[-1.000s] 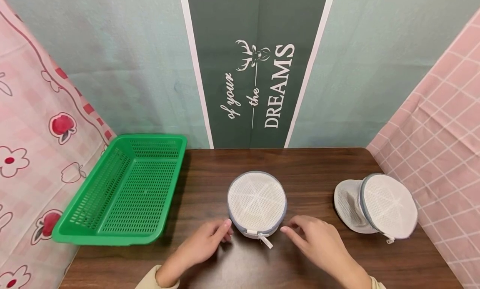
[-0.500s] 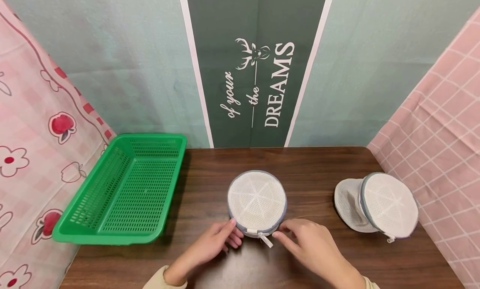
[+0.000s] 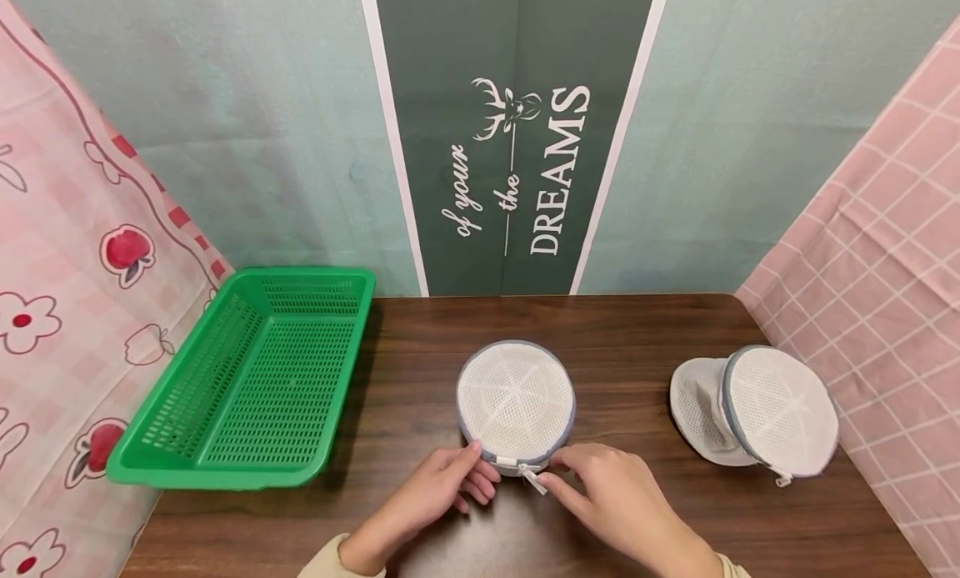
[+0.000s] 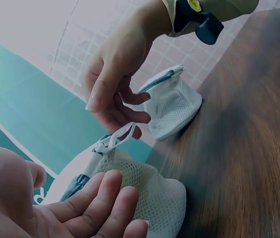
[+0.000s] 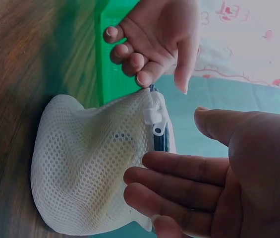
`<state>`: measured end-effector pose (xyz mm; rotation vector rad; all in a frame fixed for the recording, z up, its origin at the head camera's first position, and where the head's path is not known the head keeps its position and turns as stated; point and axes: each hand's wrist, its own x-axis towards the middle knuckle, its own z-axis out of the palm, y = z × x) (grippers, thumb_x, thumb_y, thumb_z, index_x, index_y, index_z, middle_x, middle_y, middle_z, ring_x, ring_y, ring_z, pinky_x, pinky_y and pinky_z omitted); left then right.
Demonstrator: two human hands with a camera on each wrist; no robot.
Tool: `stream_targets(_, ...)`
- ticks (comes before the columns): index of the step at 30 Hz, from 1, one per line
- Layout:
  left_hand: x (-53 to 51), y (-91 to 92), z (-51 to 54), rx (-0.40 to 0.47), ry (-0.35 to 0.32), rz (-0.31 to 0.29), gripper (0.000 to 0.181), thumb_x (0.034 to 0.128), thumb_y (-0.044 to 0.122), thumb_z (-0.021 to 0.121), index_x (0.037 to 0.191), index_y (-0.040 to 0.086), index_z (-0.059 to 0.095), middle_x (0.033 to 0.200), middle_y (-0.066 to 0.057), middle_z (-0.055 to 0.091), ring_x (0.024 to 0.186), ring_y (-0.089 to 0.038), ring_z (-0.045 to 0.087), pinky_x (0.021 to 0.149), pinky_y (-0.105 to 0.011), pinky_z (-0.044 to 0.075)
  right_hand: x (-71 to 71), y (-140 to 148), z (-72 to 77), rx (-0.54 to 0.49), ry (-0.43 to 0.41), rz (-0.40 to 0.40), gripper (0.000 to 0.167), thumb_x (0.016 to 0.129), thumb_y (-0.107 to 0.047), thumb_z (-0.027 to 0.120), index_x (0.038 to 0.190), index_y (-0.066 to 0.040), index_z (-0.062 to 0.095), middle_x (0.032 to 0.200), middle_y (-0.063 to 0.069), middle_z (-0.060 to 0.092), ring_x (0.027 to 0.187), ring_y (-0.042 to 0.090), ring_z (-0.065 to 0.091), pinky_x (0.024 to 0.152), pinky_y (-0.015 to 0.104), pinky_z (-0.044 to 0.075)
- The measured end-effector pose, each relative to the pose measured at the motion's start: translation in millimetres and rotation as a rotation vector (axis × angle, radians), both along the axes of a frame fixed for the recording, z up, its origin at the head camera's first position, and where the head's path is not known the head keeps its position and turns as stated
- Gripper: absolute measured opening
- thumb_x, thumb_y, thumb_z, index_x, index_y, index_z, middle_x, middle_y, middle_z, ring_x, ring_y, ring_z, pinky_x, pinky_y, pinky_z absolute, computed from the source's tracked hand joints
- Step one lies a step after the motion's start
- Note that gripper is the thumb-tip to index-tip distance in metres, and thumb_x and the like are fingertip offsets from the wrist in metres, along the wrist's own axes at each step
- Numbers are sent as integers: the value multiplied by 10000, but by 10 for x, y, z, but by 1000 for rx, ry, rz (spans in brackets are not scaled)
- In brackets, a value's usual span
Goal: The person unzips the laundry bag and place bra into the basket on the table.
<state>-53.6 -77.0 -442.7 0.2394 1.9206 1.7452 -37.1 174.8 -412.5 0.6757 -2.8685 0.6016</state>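
While the white mesh bag (image 3: 516, 399) sits at lower ctr of the head view, zip pull (image 3: 535, 481) twd btm, the L hand (image 3: 442, 486), fingers relaxed, is at its lower-left edge. The R hand (image 3: 618, 495), likewise loose, is by the pull; green basket (image 3: 225, 479), frame left.

The head view's bottom edge crops the left sleeve (image 3: 337, 560) at seven o'clock and the right sleeve (image 3: 732, 568) at five, while the middle mesh bag (image 3: 515, 399) hides its own underside.
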Motion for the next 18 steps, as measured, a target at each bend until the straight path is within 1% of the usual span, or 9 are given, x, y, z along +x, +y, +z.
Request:
stream_targets(4, 6, 25, -18, 12, -37, 6, 564, 1107, 376, 375, 1014, -70, 707, 839, -66, 711, 742, -123, 650, 576, -263, 484, 5, -22, -6, 5, -19, 8, 163, 919, -441, 735, 899, -279, 741, 814, -202, 656, 706, -29, 560, 563, 245, 473)
stream_targets(7, 8, 49, -35, 20, -65, 7, 593, 1107, 392, 367, 1024, -92, 698, 824, -43, 704, 732, -111, 648, 570, -255, 470, 3, -33, -11, 12, -18, 9, 167, 913, -429, 743, 905, -263, 745, 806, -186, 656, 691, -35, 535, 555, 242, 460)
stream_targets(9, 10, 65, -41, 22, -72, 9, 601, 1107, 394, 366, 1030, -105, 692, 818, -36, 701, 728, -109, 646, 567, -249, 465, 1, -40, -14, 13, -15, 9, 162, 912, -426, 746, 903, -264, 743, 803, -188, 652, 687, -41, 522, 554, 241, 455)
stream_targets(15, 24, 99, -59, 25, -68, 21, 602, 1106, 391, 373, 1029, -116, 689, 816, -43, 700, 716, -114, 636, 560, -241, 459, 2, -63, -22, 11, -26, 13, 167, 926, -443, 726, 905, -277, 739, 830, -185, 674, 724, -17, 581, 585, 250, 491)
stream_targets(18, 29, 116, -75, 26, -68, 25, 599, 1107, 385, 372, 1024, -115, 692, 808, -38, 696, 707, -113, 633, 552, -237, 456, 1, -74, -30, 15, -26, 13, 172, 927, -448, 724, 901, -278, 735, 828, -192, 670, 726, -16, 585, 588, 249, 494)
